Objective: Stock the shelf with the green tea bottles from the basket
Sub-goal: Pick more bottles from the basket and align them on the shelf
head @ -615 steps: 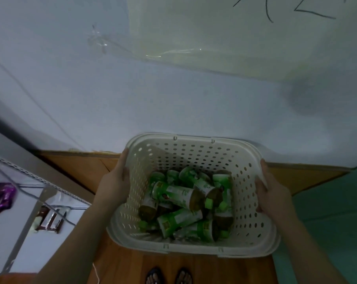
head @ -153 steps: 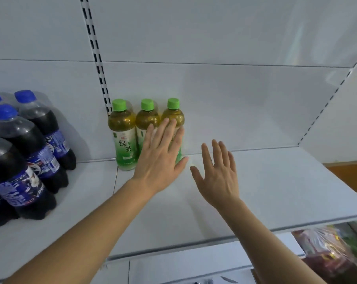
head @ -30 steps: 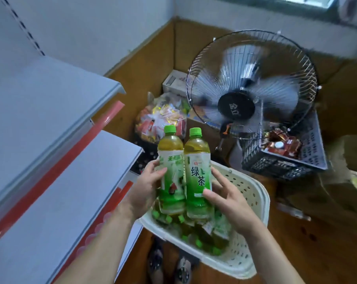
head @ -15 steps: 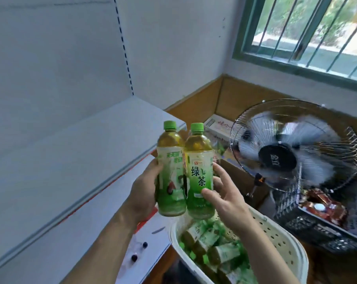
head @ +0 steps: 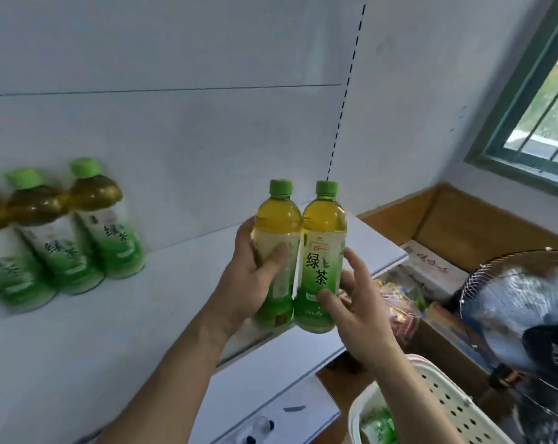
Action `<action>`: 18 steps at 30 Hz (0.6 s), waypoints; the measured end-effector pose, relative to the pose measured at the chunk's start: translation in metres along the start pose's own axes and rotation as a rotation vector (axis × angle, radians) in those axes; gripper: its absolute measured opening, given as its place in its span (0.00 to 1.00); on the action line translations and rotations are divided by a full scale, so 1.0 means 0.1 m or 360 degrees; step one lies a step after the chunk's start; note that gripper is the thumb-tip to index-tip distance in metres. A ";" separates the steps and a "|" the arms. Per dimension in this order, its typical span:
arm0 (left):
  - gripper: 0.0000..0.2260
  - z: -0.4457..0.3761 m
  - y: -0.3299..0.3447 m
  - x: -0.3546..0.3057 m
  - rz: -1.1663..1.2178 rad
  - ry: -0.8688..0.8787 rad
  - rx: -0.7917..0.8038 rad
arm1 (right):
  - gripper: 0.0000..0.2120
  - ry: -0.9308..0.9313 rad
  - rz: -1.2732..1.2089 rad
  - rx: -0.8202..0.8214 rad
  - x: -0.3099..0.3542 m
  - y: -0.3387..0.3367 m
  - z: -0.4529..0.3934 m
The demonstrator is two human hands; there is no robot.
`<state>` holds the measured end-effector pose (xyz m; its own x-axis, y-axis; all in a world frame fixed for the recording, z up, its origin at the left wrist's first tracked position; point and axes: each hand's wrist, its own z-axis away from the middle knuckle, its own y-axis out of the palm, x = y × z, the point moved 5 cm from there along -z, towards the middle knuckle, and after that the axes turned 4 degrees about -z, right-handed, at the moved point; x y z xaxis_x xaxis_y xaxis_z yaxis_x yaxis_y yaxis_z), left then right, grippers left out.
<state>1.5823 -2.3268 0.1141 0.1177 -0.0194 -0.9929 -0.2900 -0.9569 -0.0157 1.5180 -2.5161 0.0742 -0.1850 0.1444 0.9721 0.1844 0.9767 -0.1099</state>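
Two green tea bottles are up in the air over the front of the white shelf [head: 104, 334], upright and pressed side by side. The left hand [head: 248, 283] wraps the left bottle [head: 276, 238] around its label, thumb laid across the front and fingers curled behind. The right hand [head: 351, 302] grips the right bottle [head: 324, 248] low on the label, thumb on the front, with the fingers spread around the far side — clamped, though loosely fanned.

Both bottles look full to the shoulder, so I'd judge them fairly heavy for their size and bottom-steady once set down. The plastic is probably stiff enough while sealed, but the shrink label looks smooth and may slide in a light grip. Mid-body, where the hands already sit, seems the sensible hold; the narrow green caps would give less control.

Three more green tea bottles [head: 79, 238] stand in a row at the back left of the shelf, blurred in this view. Open shelf lies between them and the held pair. The perforated basket [head: 447, 408] sits low at the right with more bottles inside — plenty left to stock.
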 end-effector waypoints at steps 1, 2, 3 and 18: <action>0.25 0.03 -0.09 -0.06 0.0000 0.0036 0.0012 | 0.37 -0.0030 0.0001 0.0017 0.05 0.09 -0.04; 0.24 0.06 -0.17 -0.13 -0.0006 0.0061 0.0020 | 0.37 -0.0063 -0.0001 0.0036 0.11 0.17 -0.08; 0.23 0.07 -0.26 -0.17 -0.0015 0.0088 0.0017 | 0.38 -0.0088 0.0006 0.0062 0.16 0.24 -0.13; 0.46 -0.13 -1.25 0.06 -0.0954 0.0252 -0.1052 | 0.48 -0.0252 0.0081 0.0420 -0.20 1.24 -0.94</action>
<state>1.6312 -2.2115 0.1119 0.2166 0.5427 -0.8115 0.4605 -0.7897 -0.4053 1.6352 -2.4132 0.0604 -0.3341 0.1969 0.9217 -0.0556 0.9721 -0.2278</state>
